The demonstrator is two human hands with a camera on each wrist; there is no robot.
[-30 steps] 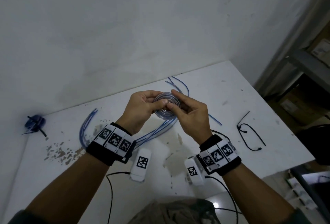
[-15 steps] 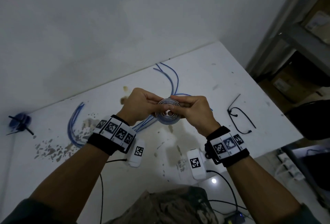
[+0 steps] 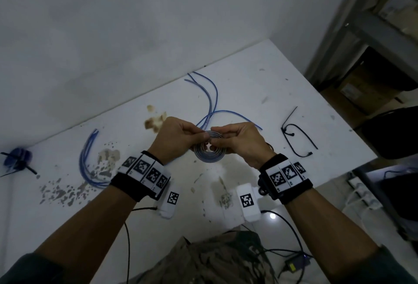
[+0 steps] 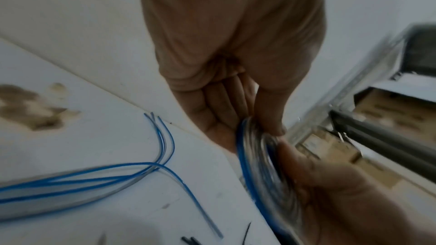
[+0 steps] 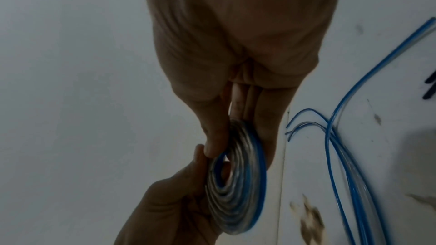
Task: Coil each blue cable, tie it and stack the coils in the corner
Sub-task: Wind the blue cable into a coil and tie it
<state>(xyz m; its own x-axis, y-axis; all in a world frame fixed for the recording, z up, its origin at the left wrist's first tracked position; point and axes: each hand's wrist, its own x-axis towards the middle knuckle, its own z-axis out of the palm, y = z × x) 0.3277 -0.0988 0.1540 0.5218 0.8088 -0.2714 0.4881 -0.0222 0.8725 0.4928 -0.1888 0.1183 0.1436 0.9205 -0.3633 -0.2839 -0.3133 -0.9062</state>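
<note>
up above the table (image 3: 260, 75), both hands pinch the flat coil (image 3: 209, 156): left hand (image 3: 175, 137) on its left edge, right hand (image 3: 243, 140) on its right. loose cables (image 3: 90, 159) lie beneath.

Stained white bench (image 3: 260, 80) against a grey wall, with shelving alongside

Brown stains (image 3: 156, 120) mark the bench near its wall edge, and flaked patches (image 3: 61, 191) spread toward its left end. A metal shelving rack (image 3: 371, 25) holding cardboard boxes (image 3: 352, 89) stands just off the bench's right side.
</note>
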